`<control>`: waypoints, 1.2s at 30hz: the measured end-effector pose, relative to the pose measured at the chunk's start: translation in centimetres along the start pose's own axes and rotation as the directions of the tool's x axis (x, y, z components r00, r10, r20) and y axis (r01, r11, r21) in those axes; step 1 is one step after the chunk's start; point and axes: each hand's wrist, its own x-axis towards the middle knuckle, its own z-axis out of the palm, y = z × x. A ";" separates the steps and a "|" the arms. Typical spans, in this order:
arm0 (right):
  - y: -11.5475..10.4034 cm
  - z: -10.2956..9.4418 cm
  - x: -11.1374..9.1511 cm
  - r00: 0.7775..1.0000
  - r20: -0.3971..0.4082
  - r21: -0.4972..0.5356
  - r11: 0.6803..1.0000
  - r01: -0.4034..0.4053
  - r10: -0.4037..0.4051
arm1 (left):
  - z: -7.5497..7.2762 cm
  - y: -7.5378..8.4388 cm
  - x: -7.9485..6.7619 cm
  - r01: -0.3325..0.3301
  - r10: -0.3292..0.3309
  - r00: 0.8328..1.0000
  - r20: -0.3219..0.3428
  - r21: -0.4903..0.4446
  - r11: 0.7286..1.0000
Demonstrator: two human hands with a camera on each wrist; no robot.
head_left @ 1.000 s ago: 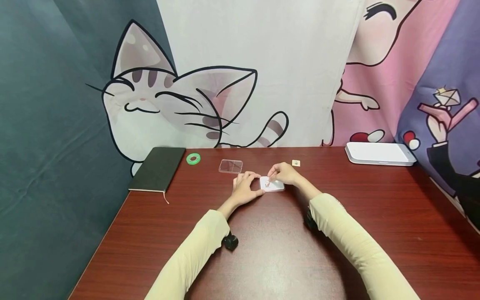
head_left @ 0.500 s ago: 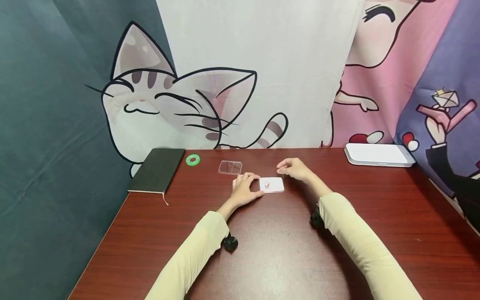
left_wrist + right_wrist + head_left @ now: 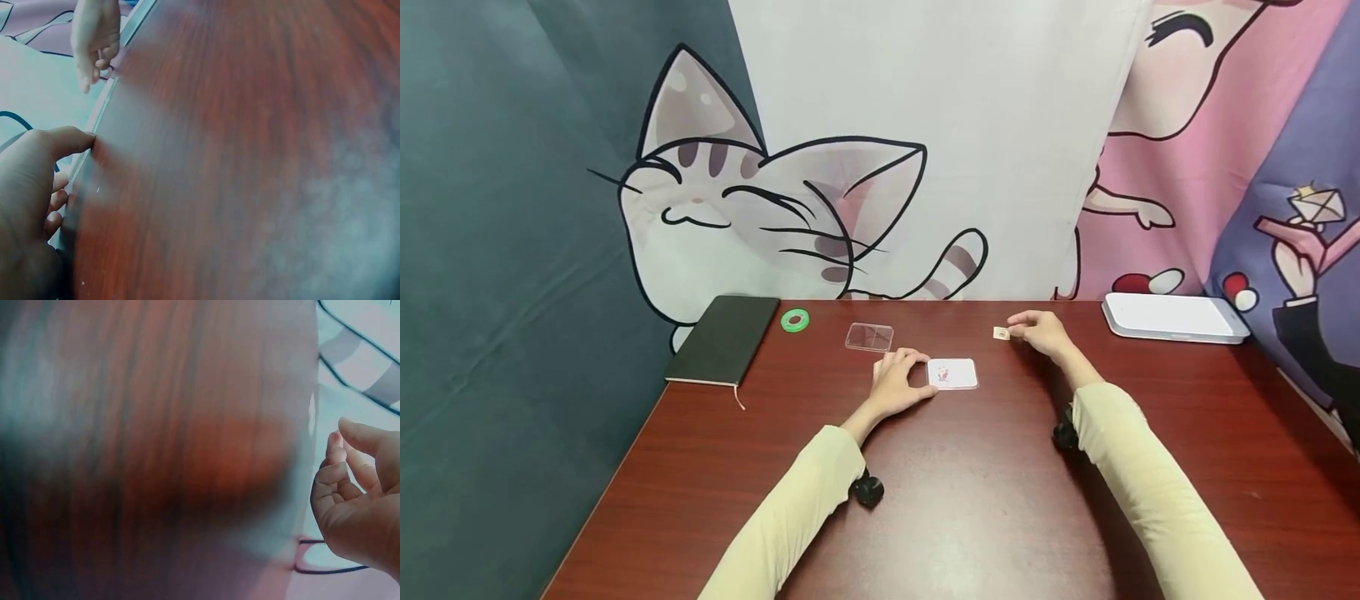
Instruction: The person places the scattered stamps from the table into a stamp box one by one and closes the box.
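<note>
In the head view my left hand [image 3: 898,387] grips the left end of a shallow clear case with a white card [image 3: 957,374] in it, thumb at the near edge and fingers at the far edge. A small reddish figure shows on the white surface. My right hand [image 3: 1043,331] is farther back and to the right, its fingertips right at the edge of a small pale square [image 3: 1002,333] on the table. The right wrist view shows the right hand's fingers [image 3: 334,495] loosely bent, with nothing visible between them. The left wrist view shows the left thumb [image 3: 70,142] extended.
A clear rectangular lid [image 3: 869,337] lies behind the left hand. Farther left are a green tape roll [image 3: 794,320] and a black notebook [image 3: 724,340] with a ribbon. A white flat box [image 3: 1176,317] stands at the back right, before the printed curtain.
My right hand has left the white card and moved back and right to the small pale square. The left hand stays at the case. The head view has shifted slightly.
</note>
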 end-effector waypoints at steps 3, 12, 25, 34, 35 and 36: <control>0.7 -0.4 -0.1 0.999 0.000 0.037 0.999 0.032 -0.032 | -0.1 0.1 0.0 0.004 -0.004 1.000 -0.001 0.003 1.000; 0.0 0.2 0.5 0.999 -0.015 -0.133 0.990 -0.034 0.033 | -0.1 0.0 -0.1 0.006 -0.006 1.000 -0.017 -0.002 1.000; -0.1 1.1 1.2 1.000 0.021 -0.319 0.948 0.000 0.007 | -0.1 0.1 -0.2 -0.007 0.007 0.999 -0.034 0.011 1.000; -0.4 0.9 1.3 0.998 0.033 -0.325 0.945 -0.031 0.044 | 0.0 0.2 -0.3 -0.013 0.014 0.999 -0.047 0.011 1.000; -0.4 0.8 1.3 0.998 0.036 -0.324 0.945 -0.037 0.051 | 0.0 0.2 -0.3 -0.014 0.014 0.999 -0.045 0.010 1.000; -0.4 0.8 1.3 0.998 0.039 -0.322 0.946 -0.043 0.058 | 0.1 0.2 -0.3 -0.013 0.013 0.999 -0.042 0.009 1.000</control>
